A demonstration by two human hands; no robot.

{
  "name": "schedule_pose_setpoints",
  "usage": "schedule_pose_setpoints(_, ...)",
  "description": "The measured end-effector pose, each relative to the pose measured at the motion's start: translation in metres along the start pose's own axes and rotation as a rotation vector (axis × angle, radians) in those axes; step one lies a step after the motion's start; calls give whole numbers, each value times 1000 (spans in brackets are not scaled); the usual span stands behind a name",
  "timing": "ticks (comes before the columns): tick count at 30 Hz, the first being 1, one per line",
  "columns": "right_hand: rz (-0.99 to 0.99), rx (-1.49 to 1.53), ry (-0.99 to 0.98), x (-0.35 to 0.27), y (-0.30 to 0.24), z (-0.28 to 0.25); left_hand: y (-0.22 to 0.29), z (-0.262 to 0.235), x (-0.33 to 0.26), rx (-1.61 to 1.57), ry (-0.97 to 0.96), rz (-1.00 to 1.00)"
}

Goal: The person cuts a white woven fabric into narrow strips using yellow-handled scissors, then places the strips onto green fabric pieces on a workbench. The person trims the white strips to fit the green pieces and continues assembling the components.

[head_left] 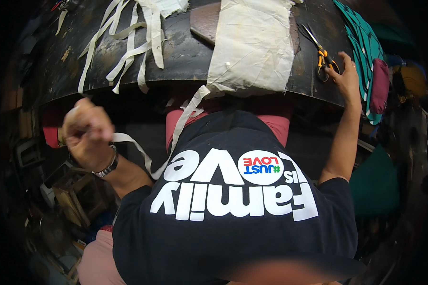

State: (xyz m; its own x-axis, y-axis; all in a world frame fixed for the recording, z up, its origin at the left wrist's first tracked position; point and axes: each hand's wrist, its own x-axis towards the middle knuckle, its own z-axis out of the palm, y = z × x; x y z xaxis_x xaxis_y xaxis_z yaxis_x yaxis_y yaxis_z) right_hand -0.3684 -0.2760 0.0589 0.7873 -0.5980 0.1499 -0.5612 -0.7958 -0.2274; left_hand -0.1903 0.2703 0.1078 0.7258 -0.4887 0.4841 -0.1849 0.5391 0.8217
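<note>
My left hand [88, 132], smeared by motion, is closed near the table's left front, a metal-band watch on its wrist. A long off-white cloth strip [142, 156] runs from it, sags over my lap and rises to the front edge of a cream cloth [252, 45]. At the table's right, my right hand [347, 78] has thumb and fingers apart beside the handles of scissors [324, 61]. These have orange-and-black handles and lie with blades pointing away; the fingertips are at the loops, and whether they touch is hard to tell.
Several off-white strips [145, 52] hang over the dark table [190, 59] at left. A brown board [204, 23] lies beside the cream cloth. Green fabric with white lines [364, 47] and a maroon roll [379, 88] lie at the right edge. A wooden frame [76, 194] stands lower left.
</note>
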Motion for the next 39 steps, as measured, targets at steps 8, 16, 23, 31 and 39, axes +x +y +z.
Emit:
schedule_pose_setpoints(8, -710, 228, -156, -71, -120, 22, 100, -58, 1, -1192, -59, 632)
schedule_pose_setpoints(16, -628, 459, 49, 50, -138, 36, 81, -50, 7, -1212, -82, 470)
schedule_pose_setpoints(23, -767, 261, -398, 92, -215, 47, 48, -40, -1, -882, 44, 386)
schedule_pose_setpoints(31, -870, 92, -520, 129, -252, 55, 31, -42, 1, -831, 72, 312)
schedule_pose_setpoints(39, -432, 701, -215, 235, -268, 58, 12, -26, 20, -852, -299, 127)
